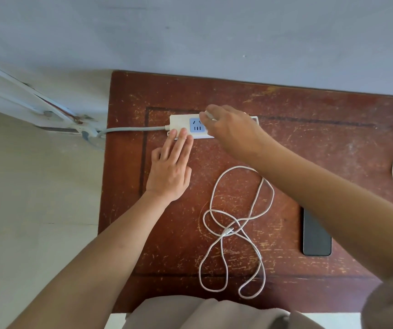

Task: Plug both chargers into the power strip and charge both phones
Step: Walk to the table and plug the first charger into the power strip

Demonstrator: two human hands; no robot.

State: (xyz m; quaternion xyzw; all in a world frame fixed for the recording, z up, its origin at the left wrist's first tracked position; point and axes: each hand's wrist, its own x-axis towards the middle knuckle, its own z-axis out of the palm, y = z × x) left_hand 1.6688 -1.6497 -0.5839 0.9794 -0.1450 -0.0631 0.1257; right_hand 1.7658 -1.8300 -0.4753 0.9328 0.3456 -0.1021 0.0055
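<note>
Charger (208, 115) poised over the power strip (178, 124), right hand (231, 131) closed on it.

Power strip lies near the tabletop's (309, 138) far edge toward the far-left corner, its long axis running left to right along that edge, grey cord leaving off the left edge. The right hand pinches the white charger directly above the strip, just right of the blue socket face (196, 125); whether the prongs are seated is hidden. The left hand (169, 172) lies flat and open, fingertips touching the strip's near-left end, apparently steadying it. The charger's cable (235, 233) loops toward the near edge; one dark phone (315, 236) lies right of it.
</note>
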